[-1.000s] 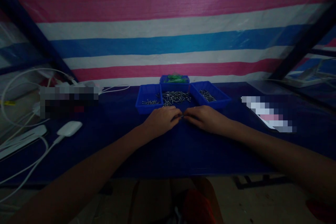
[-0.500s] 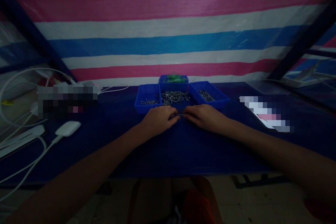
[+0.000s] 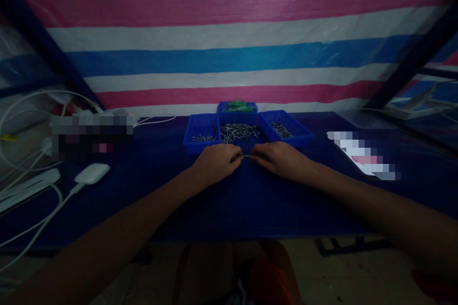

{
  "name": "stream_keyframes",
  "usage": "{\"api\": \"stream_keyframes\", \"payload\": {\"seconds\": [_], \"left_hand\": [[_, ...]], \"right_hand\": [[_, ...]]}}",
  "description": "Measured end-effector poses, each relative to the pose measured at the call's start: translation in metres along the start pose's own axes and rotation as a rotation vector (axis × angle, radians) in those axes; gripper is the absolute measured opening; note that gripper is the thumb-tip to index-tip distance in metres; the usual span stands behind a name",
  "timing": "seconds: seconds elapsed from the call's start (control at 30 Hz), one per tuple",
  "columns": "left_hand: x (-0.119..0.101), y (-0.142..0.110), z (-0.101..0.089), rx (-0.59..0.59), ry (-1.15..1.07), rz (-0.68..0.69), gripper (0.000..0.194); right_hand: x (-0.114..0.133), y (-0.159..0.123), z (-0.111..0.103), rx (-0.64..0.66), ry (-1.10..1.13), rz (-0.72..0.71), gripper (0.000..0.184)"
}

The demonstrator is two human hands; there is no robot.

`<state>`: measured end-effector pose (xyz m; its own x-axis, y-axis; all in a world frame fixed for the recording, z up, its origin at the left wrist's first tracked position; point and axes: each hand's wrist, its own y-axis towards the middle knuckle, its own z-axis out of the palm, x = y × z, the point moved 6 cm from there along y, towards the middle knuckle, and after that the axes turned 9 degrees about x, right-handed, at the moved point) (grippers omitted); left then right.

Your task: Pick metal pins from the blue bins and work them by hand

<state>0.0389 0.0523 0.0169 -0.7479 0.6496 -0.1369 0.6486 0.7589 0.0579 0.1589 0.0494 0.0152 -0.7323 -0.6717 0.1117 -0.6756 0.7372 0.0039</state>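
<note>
A thin metal pin (image 3: 246,156) spans the small gap between my two hands, level above the blue table. My left hand (image 3: 219,161) is closed on its left end, thumb against fingers. My right hand (image 3: 281,157) pinches the other end; the fingers hide most of the pin. Just beyond the hands lies a loose pile of similar metal pins (image 3: 239,131). To the left of the pile stands a blue bin (image 3: 202,125) with several pins in it, and to the right another blue bin (image 3: 291,126) holds more.
Behind the pile sits a third blue bin (image 3: 237,115) with green pieces. A phone-like slab (image 3: 359,155), partly blurred out, lies at right. At left are a white charger (image 3: 92,173) with cables and a white flat device (image 3: 32,189). A striped sheet (image 3: 229,59) hangs behind the table.
My hands have drawn slightly apart, my left one shifting left, so more of the pin shows between them. The bins and the pile look the same.
</note>
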Motion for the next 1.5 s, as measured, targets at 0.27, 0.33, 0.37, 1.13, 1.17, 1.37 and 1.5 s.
{"api": "stream_keyframes", "payload": {"seconds": [0.27, 0.33, 0.37, 1.13, 1.17, 1.37, 1.5], "left_hand": [[0.0, 0.0, -0.001, -0.005, -0.01, -0.003, 0.021], [0.0, 0.0, -0.001, -0.009, -0.018, 0.007, 0.019], [-0.001, 0.0, -0.001, -0.011, -0.024, 0.011, 0.019], [-0.01, -0.004, -0.007, -0.107, -0.085, 0.128, 0.01], [-0.011, -0.004, -0.007, -0.112, -0.087, 0.135, 0.01], [-0.011, -0.004, -0.008, -0.116, -0.081, 0.139, 0.012], [-0.005, -0.003, -0.005, -0.059, -0.047, 0.074, 0.013]], "right_hand": [[0.0, 0.0, -0.001, 0.001, 0.021, 0.004, 0.02], [0.001, 0.0, -0.001, -0.006, 0.024, -0.002, 0.021], [0.001, 0.0, -0.001, -0.011, 0.024, -0.003, 0.021], [0.007, 0.0, 0.001, 0.011, -0.004, -0.077, 0.016], [0.008, 0.0, 0.001, 0.01, -0.002, -0.083, 0.016], [0.01, -0.002, 0.002, 0.006, 0.003, -0.081, 0.017], [0.007, -0.002, -0.001, -0.008, 0.039, -0.026, 0.018]]}}
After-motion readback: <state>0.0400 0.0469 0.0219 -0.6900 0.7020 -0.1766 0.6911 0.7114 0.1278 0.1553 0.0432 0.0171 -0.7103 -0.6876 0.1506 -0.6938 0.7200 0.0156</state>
